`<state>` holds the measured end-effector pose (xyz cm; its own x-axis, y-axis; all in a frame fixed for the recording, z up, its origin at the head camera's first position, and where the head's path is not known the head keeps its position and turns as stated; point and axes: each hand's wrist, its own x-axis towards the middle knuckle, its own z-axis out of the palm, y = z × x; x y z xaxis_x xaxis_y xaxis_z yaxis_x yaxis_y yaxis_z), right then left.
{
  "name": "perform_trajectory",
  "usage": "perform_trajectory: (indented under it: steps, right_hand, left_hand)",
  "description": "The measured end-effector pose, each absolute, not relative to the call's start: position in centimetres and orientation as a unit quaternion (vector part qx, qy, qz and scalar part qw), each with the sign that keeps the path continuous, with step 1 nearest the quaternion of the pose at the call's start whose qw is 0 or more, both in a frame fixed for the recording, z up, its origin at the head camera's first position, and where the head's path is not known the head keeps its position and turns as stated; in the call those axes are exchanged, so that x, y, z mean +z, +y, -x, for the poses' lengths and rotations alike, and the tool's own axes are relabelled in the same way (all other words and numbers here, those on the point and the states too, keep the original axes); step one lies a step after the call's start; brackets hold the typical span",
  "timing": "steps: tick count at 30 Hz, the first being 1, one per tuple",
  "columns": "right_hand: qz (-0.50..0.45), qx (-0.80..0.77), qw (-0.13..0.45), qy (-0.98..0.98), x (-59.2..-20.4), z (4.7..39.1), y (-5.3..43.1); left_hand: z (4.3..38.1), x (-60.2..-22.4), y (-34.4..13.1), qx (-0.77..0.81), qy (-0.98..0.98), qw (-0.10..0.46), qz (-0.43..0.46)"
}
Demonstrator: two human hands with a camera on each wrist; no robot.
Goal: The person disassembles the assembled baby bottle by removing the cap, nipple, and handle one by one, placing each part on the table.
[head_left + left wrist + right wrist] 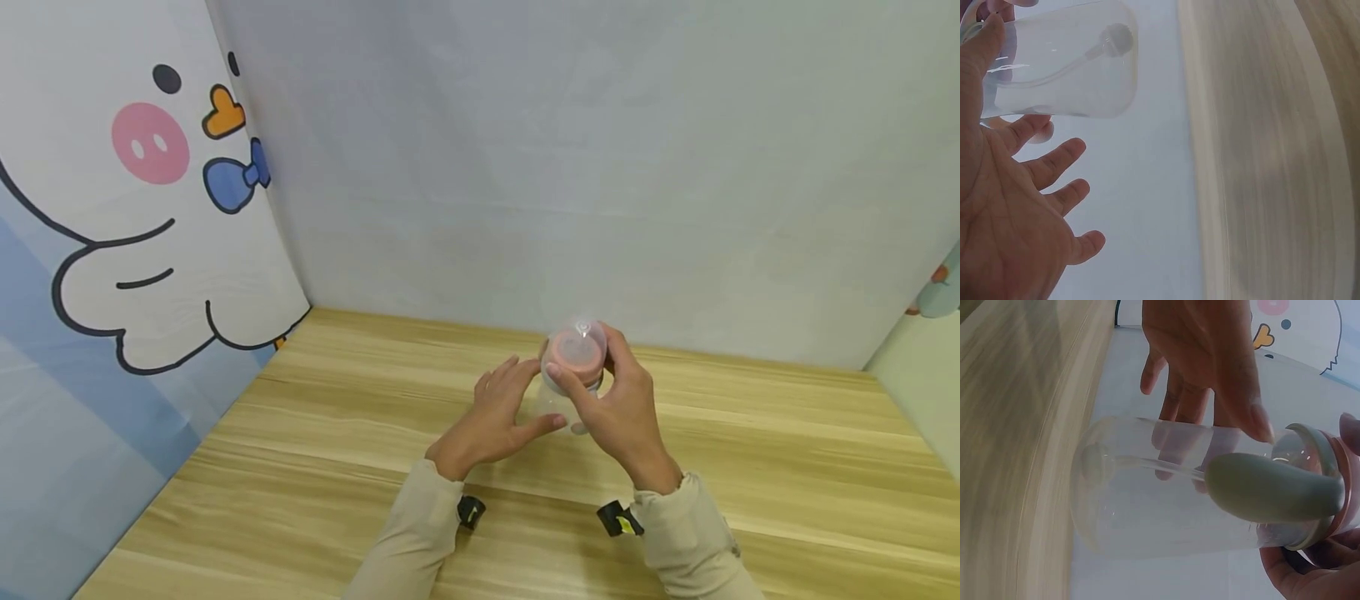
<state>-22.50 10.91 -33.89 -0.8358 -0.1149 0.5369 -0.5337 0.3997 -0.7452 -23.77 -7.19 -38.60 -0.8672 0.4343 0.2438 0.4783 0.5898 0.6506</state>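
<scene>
A clear baby bottle is held upright near the back of the table, its base seemingly raised off the tabletop. Under its see-through cap shows a pink collar. A grey-green handle juts from the neck, and a straw with a round weight hangs inside. My right hand grips the top, thumb and fingers round the cap and collar. The left hand is beside the bottle with fingers spread, thumb and forefinger on either side of it; I cannot tell whether they touch it.
The wood-grain table runs back to a pale cloth wall. On the left stands a panel with a cartoon figure. Dark wrist straps show by both sleeves.
</scene>
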Motion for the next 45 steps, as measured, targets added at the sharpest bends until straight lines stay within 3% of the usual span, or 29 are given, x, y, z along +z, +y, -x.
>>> perform_trajectory:
  steps: [24, 34, 45]
  right_hand:
    - [-0.207, 0.522, 0.180, -0.808, -34.1, 22.0, 10.2]
    - [-0.212, 0.531, 0.163, -0.804, -34.2, 21.7, 9.8]
    - [-0.212, 0.550, 0.152, -0.793, -33.8, 21.3, 9.2]
  left_hand:
    - [23.8, -38.9, -7.4, -0.372, -0.887, 0.025, 0.273]
    - [24.1, -38.9, -7.1, -0.378, -0.884, 0.070, 0.265]
    - [23.7, -38.9, -7.2, -0.471, -0.851, 0.015, 0.234]
